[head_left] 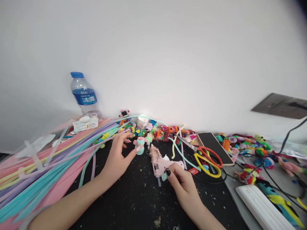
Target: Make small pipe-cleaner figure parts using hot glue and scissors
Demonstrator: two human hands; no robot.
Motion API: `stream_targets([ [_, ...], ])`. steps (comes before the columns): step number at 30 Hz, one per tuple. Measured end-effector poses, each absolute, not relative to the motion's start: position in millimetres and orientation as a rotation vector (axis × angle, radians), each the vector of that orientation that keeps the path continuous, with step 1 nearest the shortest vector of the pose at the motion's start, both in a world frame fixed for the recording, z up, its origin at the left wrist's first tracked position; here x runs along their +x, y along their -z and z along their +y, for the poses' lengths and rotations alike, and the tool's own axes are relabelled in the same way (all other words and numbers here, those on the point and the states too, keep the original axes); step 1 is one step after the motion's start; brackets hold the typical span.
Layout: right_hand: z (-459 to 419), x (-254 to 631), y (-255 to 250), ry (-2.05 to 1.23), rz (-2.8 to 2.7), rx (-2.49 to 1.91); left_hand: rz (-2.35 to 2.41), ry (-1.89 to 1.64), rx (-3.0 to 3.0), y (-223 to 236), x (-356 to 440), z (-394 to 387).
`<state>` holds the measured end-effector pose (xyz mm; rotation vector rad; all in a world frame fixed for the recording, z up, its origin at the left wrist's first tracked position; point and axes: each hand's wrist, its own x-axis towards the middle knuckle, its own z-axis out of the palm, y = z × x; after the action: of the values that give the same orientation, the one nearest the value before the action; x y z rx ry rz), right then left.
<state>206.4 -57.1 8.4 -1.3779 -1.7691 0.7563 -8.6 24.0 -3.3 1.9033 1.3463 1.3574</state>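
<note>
My left hand (119, 155) has its fingers spread, the thumb tip at a small mint-green and pink fuzzy figure (140, 150) standing on the black mat. Whether the thumb touches it or only overlaps it, I cannot tell. My right hand (182, 182) pinches a small mint-green fuzzy piece (164, 176) between thumb and index finger. Just behind that piece lies a pale pink glue gun (161, 166), its nozzle end stained brown and a clear glue stick poking out of its near end.
Pipe cleaners (59, 166) fan out at left, before a water bottle (83, 95). Colourful fuzzy figures (159, 132) line the wall. Right of the glue gun lie scissors (208, 161), a phone (213, 147), black cables and a white power strip (263, 207). Scraps dot the black mat (134, 204).
</note>
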Motion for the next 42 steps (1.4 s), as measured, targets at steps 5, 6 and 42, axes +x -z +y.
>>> stream_targets([
  [5,-58.2,203.2,-8.0,-0.738,-1.678,-1.377,1.313,-1.052,1.991,8.3,-8.0,32.2],
  [6,-58.3,202.2,-7.8,-0.747,-1.646,-1.367,1.293,-1.017,1.982,8.7,-7.3,32.4],
  [42,-52.4,196.8,-5.2,-1.070,-1.227,-1.260,0.597,-0.775,1.476,-3.8,19.3,-7.1],
])
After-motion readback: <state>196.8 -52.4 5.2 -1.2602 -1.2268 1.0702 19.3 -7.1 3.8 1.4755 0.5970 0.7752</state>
